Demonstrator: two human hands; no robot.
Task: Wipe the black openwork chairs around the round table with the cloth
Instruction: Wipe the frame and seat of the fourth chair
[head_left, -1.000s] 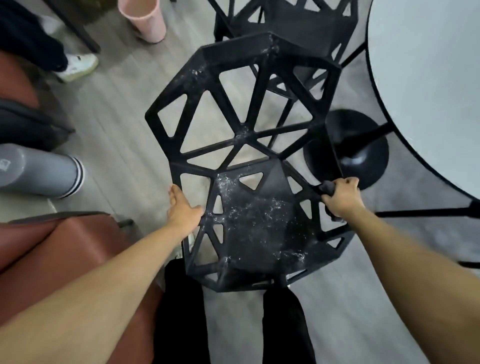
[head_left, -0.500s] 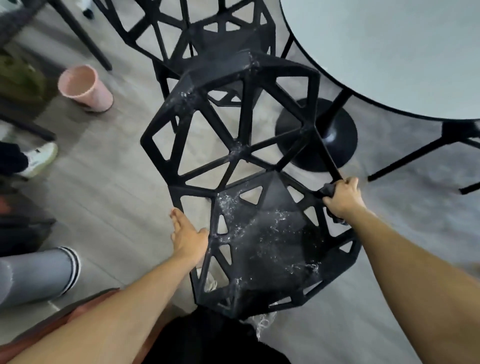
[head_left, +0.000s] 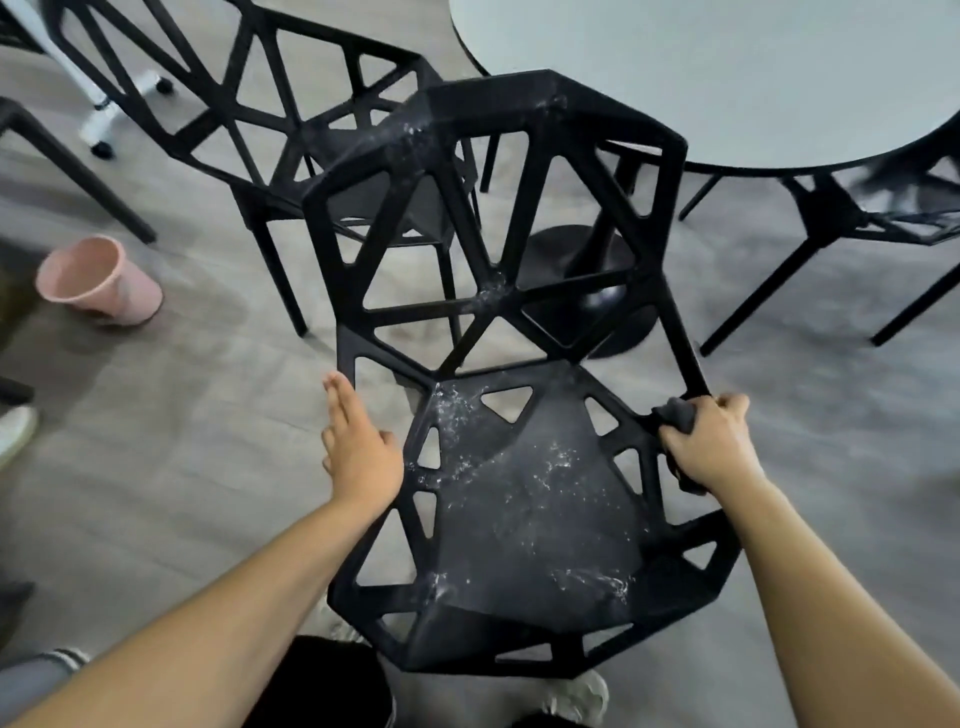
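Observation:
A black openwork chair (head_left: 519, 493) stands right in front of me, its seat speckled with white dust and its backrest toward the round table (head_left: 727, 78). My left hand (head_left: 358, 452) lies along the seat's left edge, its fingers straight and its thumb against the frame. My right hand (head_left: 711, 441) grips the seat's right edge, with a dark grey cloth (head_left: 678, 413) bunched under its fingers. A second black openwork chair (head_left: 291, 119) stands behind to the left, and a third (head_left: 857, 218) is at the right under the table.
The table's black pedestal base (head_left: 587, 291) shows through the backrest. A pink bucket (head_left: 96, 283) stands on the grey wooden floor at the left. A white wheeled stand leg (head_left: 104, 114) is at the upper left. A shoe and a trouser leg lie at the left edge.
My view has swung right and up, toward the table; the bucket now lies further left. The chair has moved nearer the table. Both hands keep their places on the seat's edges.

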